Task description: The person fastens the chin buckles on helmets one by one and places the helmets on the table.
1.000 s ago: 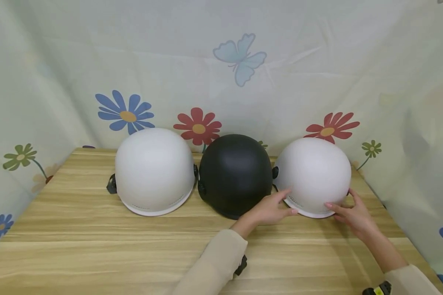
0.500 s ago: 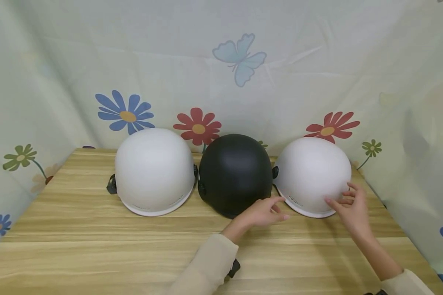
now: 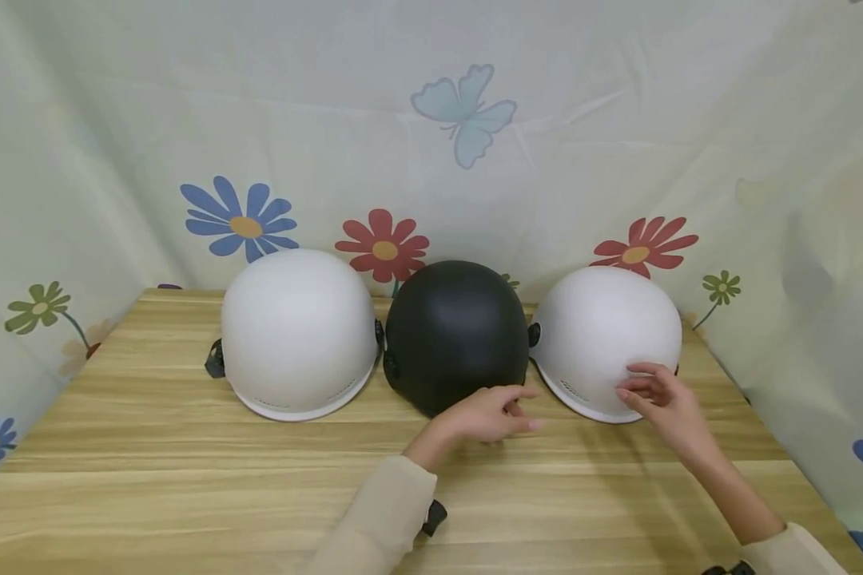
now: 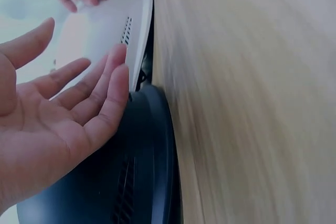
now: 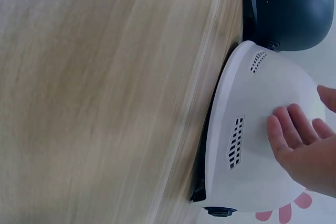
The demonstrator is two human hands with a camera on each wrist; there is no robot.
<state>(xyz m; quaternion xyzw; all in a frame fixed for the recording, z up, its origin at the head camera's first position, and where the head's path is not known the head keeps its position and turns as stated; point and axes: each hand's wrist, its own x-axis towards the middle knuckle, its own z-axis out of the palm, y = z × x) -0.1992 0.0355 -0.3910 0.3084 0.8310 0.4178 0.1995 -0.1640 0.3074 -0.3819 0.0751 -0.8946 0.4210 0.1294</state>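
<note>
Three helmets stand in a row on the wooden table: a white helmet (image 3: 298, 331) on the left, a black helmet (image 3: 456, 331) in the middle and another white helmet (image 3: 604, 335) on the right. My left hand (image 3: 483, 415) hovers in front of the black helmet's lower right edge, fingers loosely bent and holding nothing. In front of the right-hand white helmet is my right hand (image 3: 662, 403), its fingers relaxed and nothing in them. In the right wrist view the vent slots (image 5: 235, 142) of that helmet show beside the fingers; whether they touch the shell I cannot tell.
The wooden table (image 3: 223, 495) reaches toward me in front of the helmets. Behind and at both sides hangs a pale cloth (image 3: 316, 120) printed with flowers and a butterfly. Black side knobs (image 3: 535, 334) sit between neighbouring helmets, which are close together.
Both hands have come away from the right-hand white helmet's rim. The left hand has moved left toward the black helmet; the right hand has lifted and shifted slightly left. The helmets have stayed put.
</note>
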